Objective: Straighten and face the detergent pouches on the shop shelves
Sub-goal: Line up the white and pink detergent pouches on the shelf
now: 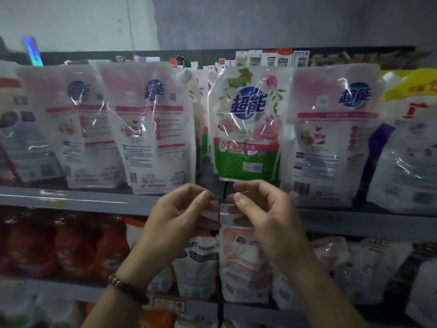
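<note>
"On the upper shelf, what stood in front of the person?"

"A row of detergent pouches (pixel 80 129) stood upright, side by side. One green-fronted pouch (pixel 246 124) at the centre showed its front: a round blue logo, pink roses and a green lower band. A white pouch (pixel 153 136) to its left and a pink-topped pouch (pixel 331 138) just beside it on the right showed their printed backs instead. A yellow-topped pouch (pixel 411 129) stood at the far right, partly cut off by the edge of the view."

"Where were the hands?"

"Both hovered just below the green-fronted pouch, touching no pouch. The left hand (pixel 179 216) and the right hand (pixel 262 214) faced each other in front of the grey shelf rail (pixel 71 200). Their fingers were curled, and the thumb and forefinger tips nearly met across a narrow gap. A clear plastic strip (pixel 223 213) on the rail lay between them. Whether either hand pinched it could not be told. A beaded bracelet (pixel 125 287) circled the left wrist."

"And lower down?"

"Behind the forearms, the shelf below held red containers (pixel 71 245) at the left. Pink-and-white pouches (pixel 243 263) sat at the centre and right, several of them slumped and tilted. Small boxes (pixel 272 58) lined the top, behind the upper row."
</note>
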